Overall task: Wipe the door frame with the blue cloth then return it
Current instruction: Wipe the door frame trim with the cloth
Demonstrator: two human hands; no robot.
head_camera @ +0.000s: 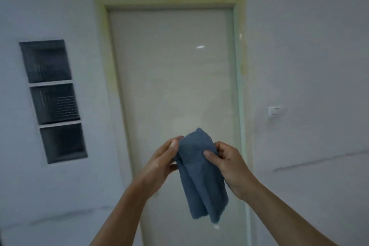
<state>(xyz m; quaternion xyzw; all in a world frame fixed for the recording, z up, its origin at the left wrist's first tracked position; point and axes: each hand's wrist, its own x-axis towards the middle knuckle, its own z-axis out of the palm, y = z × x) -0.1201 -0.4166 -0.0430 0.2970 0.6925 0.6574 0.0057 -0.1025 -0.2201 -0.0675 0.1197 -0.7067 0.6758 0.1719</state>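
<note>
A folded blue cloth (201, 181) hangs in front of me, gripped near its top by both hands. My left hand (159, 168) pinches its left edge, fingers curled around the fabric. On the right edge, my right hand (229, 168) holds it with the thumb pressed on the front. Behind them stands a closed pale door (171, 78) set in a light door frame (101, 50) with yellowish staining along its top and sides. The cloth is apart from the frame, well in front of the door's lower half.
Three dark glass blocks (53, 100) stacked in a column are set in the white wall left of the door. A white light switch (275, 111) sits on the wall to the right. The walls on both sides are plain white.
</note>
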